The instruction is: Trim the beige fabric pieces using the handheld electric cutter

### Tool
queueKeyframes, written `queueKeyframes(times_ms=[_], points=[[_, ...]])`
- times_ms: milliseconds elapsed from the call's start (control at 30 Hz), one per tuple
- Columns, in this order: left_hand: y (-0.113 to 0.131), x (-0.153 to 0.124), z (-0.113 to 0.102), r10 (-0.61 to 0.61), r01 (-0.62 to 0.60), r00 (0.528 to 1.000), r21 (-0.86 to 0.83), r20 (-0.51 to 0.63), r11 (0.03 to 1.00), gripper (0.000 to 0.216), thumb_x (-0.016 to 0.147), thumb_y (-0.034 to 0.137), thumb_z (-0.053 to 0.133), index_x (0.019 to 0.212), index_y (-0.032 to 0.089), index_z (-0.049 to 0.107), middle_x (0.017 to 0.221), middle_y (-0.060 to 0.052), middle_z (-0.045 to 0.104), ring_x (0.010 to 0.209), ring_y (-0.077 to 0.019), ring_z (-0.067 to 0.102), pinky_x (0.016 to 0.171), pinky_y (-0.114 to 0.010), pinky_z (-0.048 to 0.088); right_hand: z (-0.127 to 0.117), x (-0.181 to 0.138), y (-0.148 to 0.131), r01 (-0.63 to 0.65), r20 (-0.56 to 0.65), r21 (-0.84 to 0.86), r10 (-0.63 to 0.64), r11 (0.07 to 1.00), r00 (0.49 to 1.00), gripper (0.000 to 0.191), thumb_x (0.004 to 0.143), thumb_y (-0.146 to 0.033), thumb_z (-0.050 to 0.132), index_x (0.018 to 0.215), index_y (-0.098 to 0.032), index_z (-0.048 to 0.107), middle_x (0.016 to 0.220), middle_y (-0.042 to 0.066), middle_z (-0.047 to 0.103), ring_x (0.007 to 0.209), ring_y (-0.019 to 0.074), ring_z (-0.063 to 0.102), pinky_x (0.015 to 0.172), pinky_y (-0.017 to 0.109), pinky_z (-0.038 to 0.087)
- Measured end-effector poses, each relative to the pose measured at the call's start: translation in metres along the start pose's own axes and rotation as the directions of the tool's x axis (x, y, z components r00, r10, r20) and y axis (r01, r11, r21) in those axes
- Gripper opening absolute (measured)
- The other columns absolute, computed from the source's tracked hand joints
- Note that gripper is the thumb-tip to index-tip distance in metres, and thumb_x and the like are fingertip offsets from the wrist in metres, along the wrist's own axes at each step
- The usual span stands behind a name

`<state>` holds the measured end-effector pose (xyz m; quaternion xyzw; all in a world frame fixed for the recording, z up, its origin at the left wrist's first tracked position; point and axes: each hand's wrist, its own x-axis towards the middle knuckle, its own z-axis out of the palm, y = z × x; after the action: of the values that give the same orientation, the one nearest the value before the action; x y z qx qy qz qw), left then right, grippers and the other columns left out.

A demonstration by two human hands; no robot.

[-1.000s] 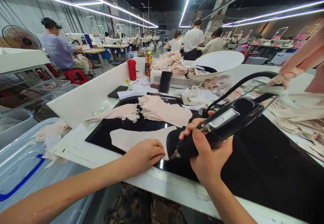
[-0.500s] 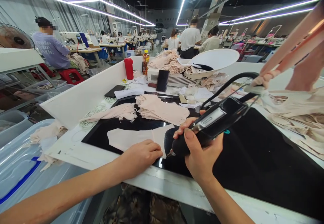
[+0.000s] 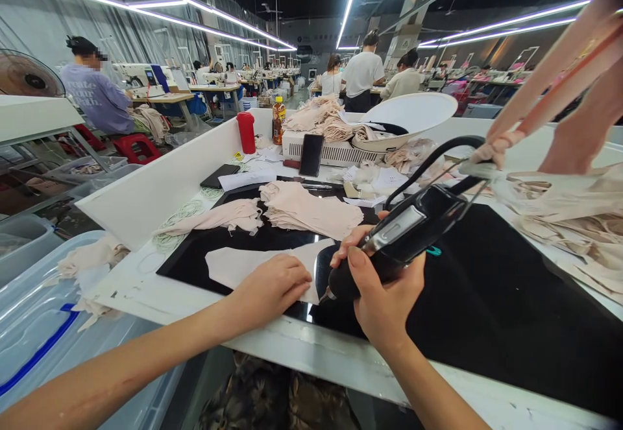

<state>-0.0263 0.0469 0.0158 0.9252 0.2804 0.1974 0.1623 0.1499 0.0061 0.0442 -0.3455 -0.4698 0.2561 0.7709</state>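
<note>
A pale pink cut fabric piece (image 3: 253, 262) lies flat on the black panel (image 3: 467, 300). My left hand (image 3: 278, 286) rests on its near right part with fingers laid flat, holding nothing. In my right hand (image 3: 384, 281) is a black corded handheld tool (image 3: 399, 229) with a silver plate on its side. Its thin metal tip points down left at the fabric's right corner; whether it touches is too small to tell. Behind the piece sits a stack of similar fabric pieces (image 3: 311, 209), with a crumpled fabric piece (image 3: 224, 217) to its left.
Twisted pink fabric strips (image 3: 530, 122) hang down to the tool's cord end. A phone (image 3: 311, 155), red cup (image 3: 246, 133) and bottle (image 3: 278, 120) stand at the back. Fabric heaps (image 3: 579, 222) lie right; a plastic bin (image 3: 43, 326) stands left. Co-workers are farther off.
My left hand has shifted back slightly, and its fingers lie flatter, uncovering more of the fabric's near corner. The tool stays at that corner. The view has shifted slightly.
</note>
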Motion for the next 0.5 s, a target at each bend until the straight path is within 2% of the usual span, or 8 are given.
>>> queueKeyframes(times_ms=[67, 200, 333, 500], points=[[0.0009, 0.0057, 0.0028, -0.052, 0.051, 0.999, -0.030, -0.004, 0.998, 0.007, 0.102, 0.022, 0.064, 0.097, 0.018, 0.066, 0.099, -0.003, 0.068, 0.098, -0.0207, 0.064, 0.091, -0.033, 0.050, -0.0006, -0.0003, 0.0003, -0.001, 0.002, 0.002, 0.001, 1.000, 1.000, 0.040, 0.086, -0.025, 0.079, 0.117, -0.028, 0.053, 0.090, -0.003, 0.065, 0.067, 0.0128, 0.063, 0.060, 0.029, 0.057], [0.0011, 0.0098, 0.0085, -0.085, 0.085, 0.996, -0.025, 0.011, 0.996, 0.015, 0.094, 0.020, 0.076, 0.091, 0.019, 0.062, 0.097, -0.002, 0.065, 0.094, -0.0204, 0.061, 0.086, -0.031, 0.048, -0.0009, -0.0003, 0.0005, 0.008, -0.003, 0.007, -0.008, 1.000, 1.000, 0.040, 0.086, -0.022, 0.079, 0.116, -0.028, 0.054, 0.090, -0.003, 0.066, 0.068, 0.0131, 0.064, 0.060, 0.029, 0.055], [-0.0004, 0.0079, 0.0101, -0.078, 0.078, 0.997, -0.010, 0.013, 0.997, 0.017, 0.092, 0.016, 0.077, 0.093, 0.019, 0.060, 0.099, -0.002, 0.063, 0.096, -0.0214, 0.060, 0.086, -0.032, 0.048, -0.0007, -0.0002, -0.0002, 0.006, -0.004, -0.011, -0.006, 1.000, 1.000, 0.042, 0.086, -0.025, 0.080, 0.118, -0.028, 0.054, 0.089, -0.003, 0.065, 0.067, 0.0133, 0.064, 0.062, 0.031, 0.059], [0.0000, 0.0070, 0.0099, -0.001, 0.001, 1.000, -0.025, -0.005, 1.000, 0.015, 0.095, 0.013, 0.073, 0.096, 0.019, 0.059, 0.112, -0.005, 0.064, 0.106, -0.0225, 0.060, 0.096, -0.034, 0.048, -0.0001, 0.0002, -0.0011, 0.018, 0.002, 0.009, -0.018, 1.000, 1.000, 0.038, 0.086, -0.023, 0.079, 0.115, -0.028, 0.054, 0.089, -0.003, 0.065, 0.064, 0.0126, 0.063, 0.061, 0.031, 0.059]])
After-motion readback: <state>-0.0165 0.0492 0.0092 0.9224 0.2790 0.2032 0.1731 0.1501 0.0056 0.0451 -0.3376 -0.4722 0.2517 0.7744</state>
